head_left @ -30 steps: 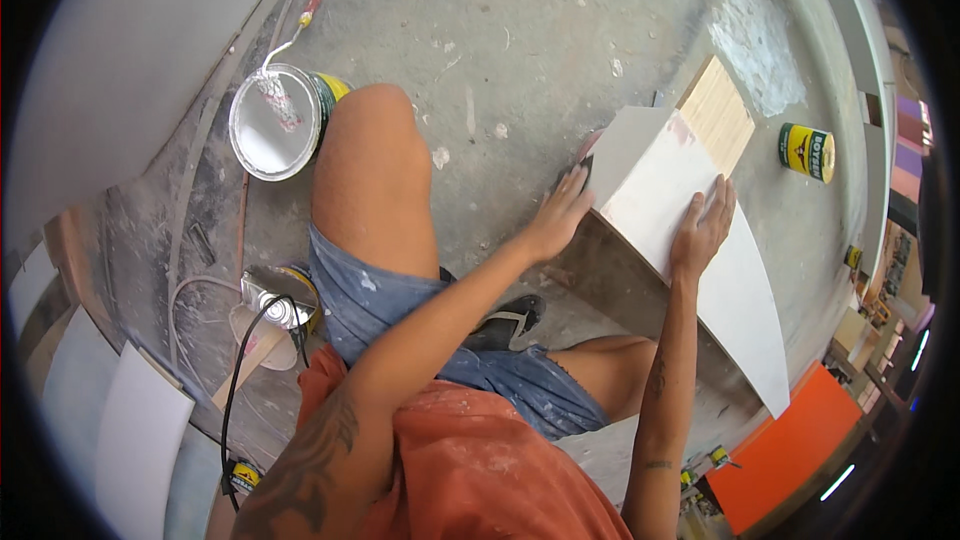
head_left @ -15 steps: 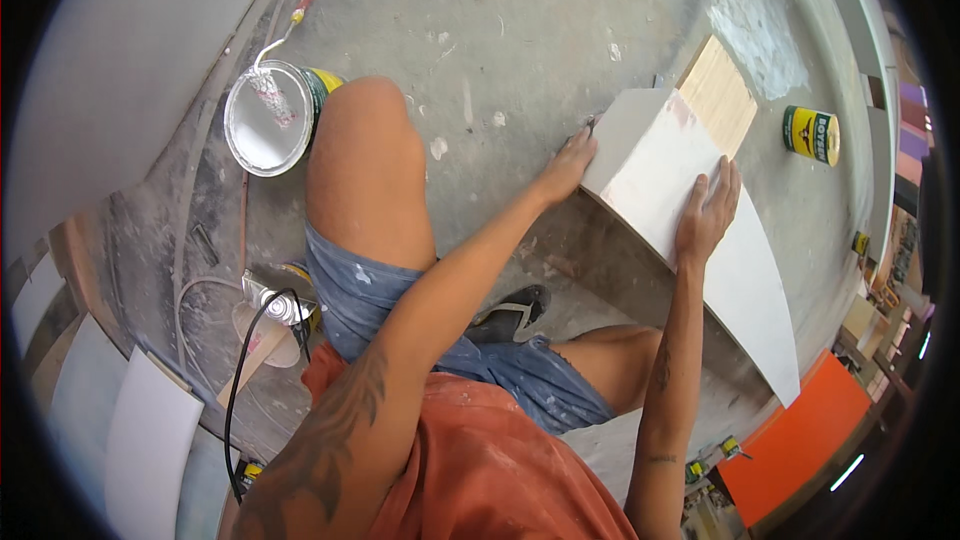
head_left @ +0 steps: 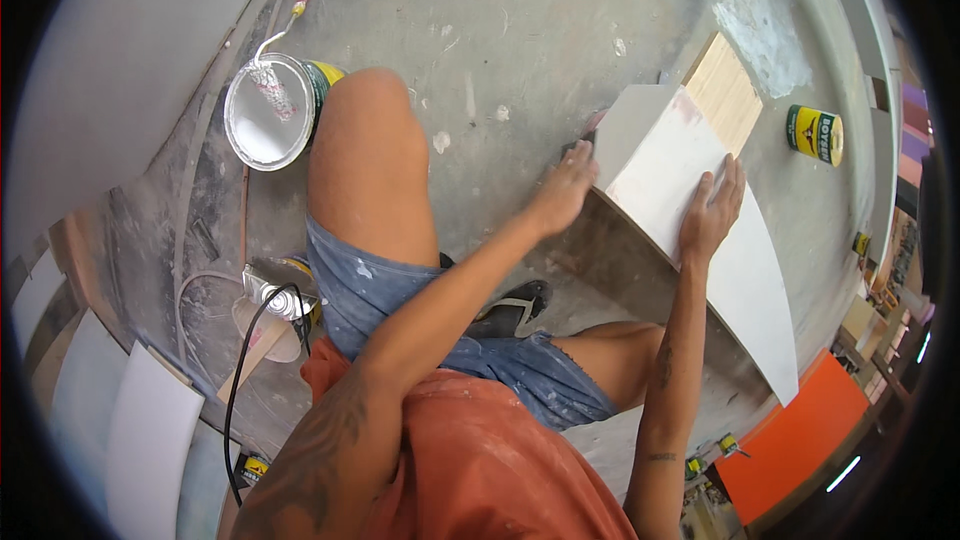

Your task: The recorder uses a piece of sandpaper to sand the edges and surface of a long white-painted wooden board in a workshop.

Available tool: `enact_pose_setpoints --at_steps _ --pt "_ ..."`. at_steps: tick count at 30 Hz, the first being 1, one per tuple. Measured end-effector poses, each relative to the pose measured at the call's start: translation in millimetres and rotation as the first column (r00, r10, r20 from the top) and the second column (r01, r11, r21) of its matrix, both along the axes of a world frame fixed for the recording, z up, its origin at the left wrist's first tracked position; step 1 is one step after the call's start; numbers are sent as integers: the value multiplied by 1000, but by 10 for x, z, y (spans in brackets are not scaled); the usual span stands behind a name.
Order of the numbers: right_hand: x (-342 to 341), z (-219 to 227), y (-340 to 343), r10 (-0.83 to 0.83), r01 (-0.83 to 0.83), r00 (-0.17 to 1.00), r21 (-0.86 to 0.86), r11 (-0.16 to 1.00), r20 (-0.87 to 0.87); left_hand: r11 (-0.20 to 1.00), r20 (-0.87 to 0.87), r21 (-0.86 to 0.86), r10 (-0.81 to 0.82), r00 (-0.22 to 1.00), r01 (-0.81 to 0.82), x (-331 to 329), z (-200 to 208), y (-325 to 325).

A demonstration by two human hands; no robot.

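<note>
White-faced board (head_left: 700, 210) stood on the concrete floor (head_left: 520, 30), the right hand (head_left: 710, 215) flat on its face with fingers spread, the left hand (head_left: 562, 190) at its near edge, fingertips partly hidden behind it.

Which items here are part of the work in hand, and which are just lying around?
In hand: white-faced board, left hand at its end, right hand flat on top.

Lying about: paint bucket with roller, yellow can, corded tool, orange panel.
</note>
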State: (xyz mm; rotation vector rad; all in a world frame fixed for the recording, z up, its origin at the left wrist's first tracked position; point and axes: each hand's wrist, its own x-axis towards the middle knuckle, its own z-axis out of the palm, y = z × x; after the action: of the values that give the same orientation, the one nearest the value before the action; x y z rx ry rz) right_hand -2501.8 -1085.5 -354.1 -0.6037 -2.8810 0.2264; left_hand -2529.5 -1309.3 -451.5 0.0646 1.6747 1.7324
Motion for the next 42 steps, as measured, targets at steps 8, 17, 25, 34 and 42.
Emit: enact_pose_setpoints --at_steps 8,17,25,34,42 --pt "2 3 -9 4 -3 1000 16 1000 -20 999 -452 40 -14 892 36 353 428 -329" --pt "-2 -20 -4 23 -23 998 12 1000 -50 990 -522 124 117 845 -60 442 212 -254" --pt "-8 -22 -13 24 -24 998 1 1000 -51 989 -570 139 128 812 -58 339 203 -241" --pt "-8 -17 12 35 -36 998 -14 999 -55 987 -575 142 141 806 -71 422 83 -236" --pt "-10 -25 9 43 -44 998 -4 999 -55 988 -671 157 100 735 10 327 256 -236"
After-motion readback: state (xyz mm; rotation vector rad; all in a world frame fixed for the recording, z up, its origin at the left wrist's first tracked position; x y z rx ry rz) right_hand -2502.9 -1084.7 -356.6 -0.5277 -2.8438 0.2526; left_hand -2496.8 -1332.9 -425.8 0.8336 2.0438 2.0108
